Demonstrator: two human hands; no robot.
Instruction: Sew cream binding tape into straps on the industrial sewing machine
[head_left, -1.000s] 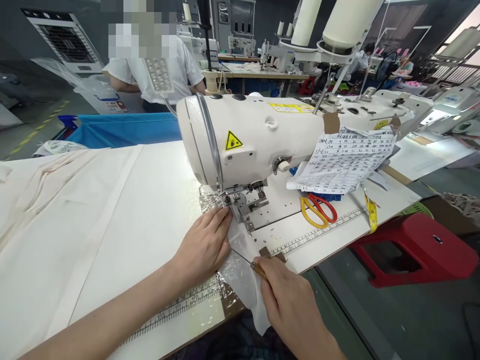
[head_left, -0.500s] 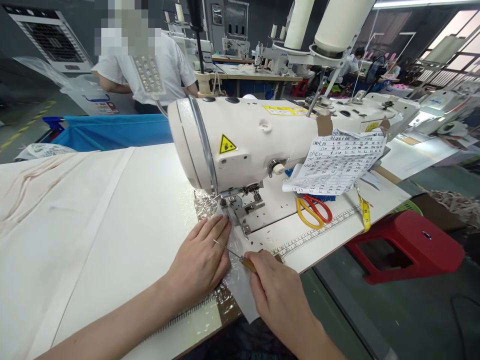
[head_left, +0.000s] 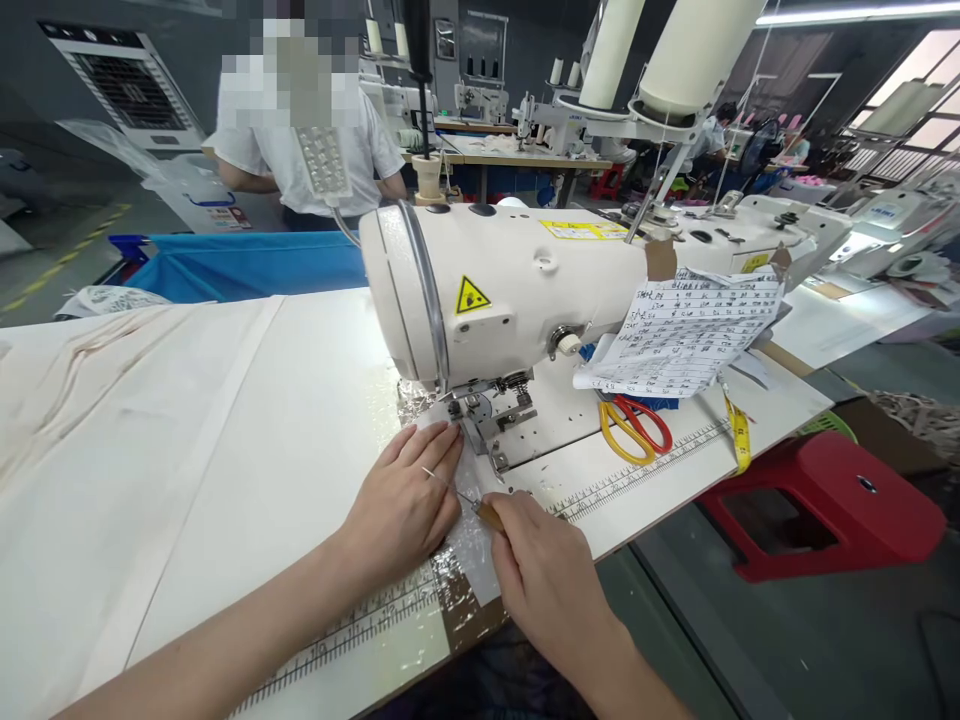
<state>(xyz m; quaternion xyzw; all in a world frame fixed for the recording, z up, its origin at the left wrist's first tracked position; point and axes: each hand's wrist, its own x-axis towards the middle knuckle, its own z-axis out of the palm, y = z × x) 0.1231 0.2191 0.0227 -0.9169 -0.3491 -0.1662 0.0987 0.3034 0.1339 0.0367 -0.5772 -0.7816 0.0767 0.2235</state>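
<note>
white tabletop (head_left: 225,420) in a sewing workshop carries a sewing machine (head_left: 525,290). near its front edge, the left hand (head_left: 401,505) lies flat, fingers open, on a fabric piece (head_left: 474,548) before the machine. the right hand (head_left: 547,585) grips an awl (head_left: 463,496), tip across the left fingers (head_left: 439,450).

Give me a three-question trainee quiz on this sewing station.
1. True or false: the left hand lies palm down on the cloth, near the presser foot.
2. What does the right hand hold? A) a pen B) an awl C) a brush
3. Fill in: the stool is ____ in colour.

Key: 1 true; 2 B; 3 red.
</note>
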